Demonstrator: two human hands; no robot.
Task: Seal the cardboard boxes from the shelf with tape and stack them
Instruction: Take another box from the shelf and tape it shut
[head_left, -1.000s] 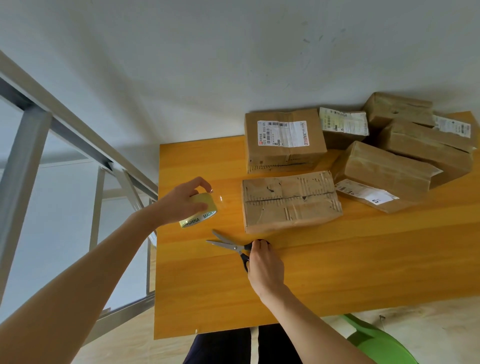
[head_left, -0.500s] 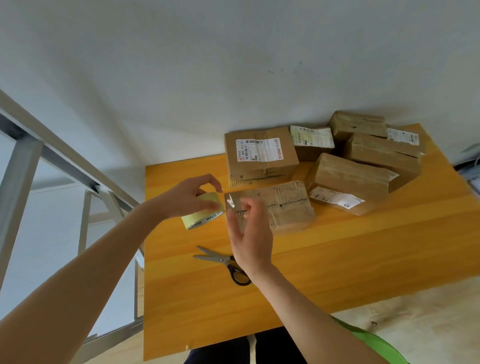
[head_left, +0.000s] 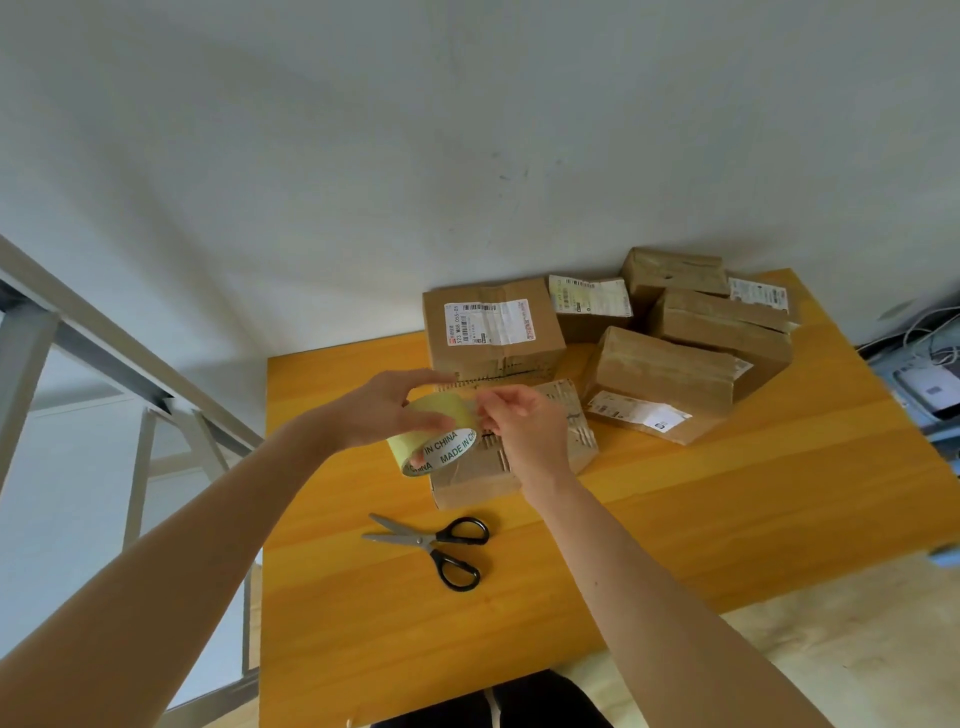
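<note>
Two hands met over the nearest box (head_left: 480, 486), which lay flat on the yellow table (head_left: 727, 519), just behind the scissors (head_left: 434, 545); left hand (head_left: 376, 410) gripped the tape roll (head_left: 441, 441), fingers curled over its top and thumb at the core, holding it in the air above the box's left end, I judged so a strip could run straight across the lid; right hand (head_left: 524, 431) had thumb and fingertips pinched together at the roll's rim, presumably on the free end, though the tape was too clear for me to make out on the feed; scissors lay with blades part open, near enough for the cut, I supposed; several other boxes (head_left: 665, 369) sat bunched at the table's far right by the wall, apart from the working one, not yet stacked; step in hand, by my reading: peeling the start of a strip.
</note>
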